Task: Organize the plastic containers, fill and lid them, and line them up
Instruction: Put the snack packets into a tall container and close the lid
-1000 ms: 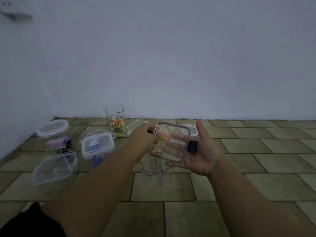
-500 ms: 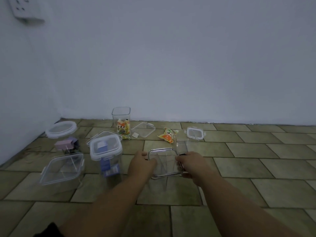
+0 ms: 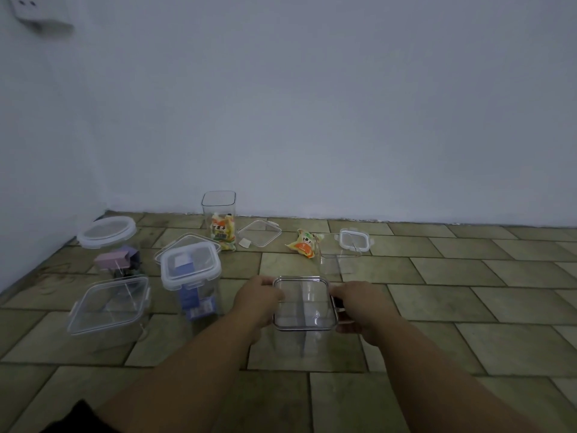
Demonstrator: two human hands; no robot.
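A clear square lid (image 3: 304,303) with a grey rim lies on top of a tall clear container (image 3: 299,339) standing on the tiled floor. My left hand (image 3: 257,296) grips the lid's left edge. My right hand (image 3: 359,304) grips its right edge, where a dark latch shows between the fingers. Behind it stands an open clear container (image 3: 335,260) with a small white-rimmed lid (image 3: 354,240) beyond it. An orange snack packet (image 3: 303,243) lies on the floor nearby.
At left stand lidded containers: a round one with a pink item (image 3: 107,245), a square one with a blue box (image 3: 190,273), a large flat-lidded one (image 3: 107,304). An open jar with snacks (image 3: 220,220) and a loose lid (image 3: 259,233) sit near the wall.
The lid was held up in front of me a second ago; both hands have brought it down onto the tall clear container and now press at its edges.
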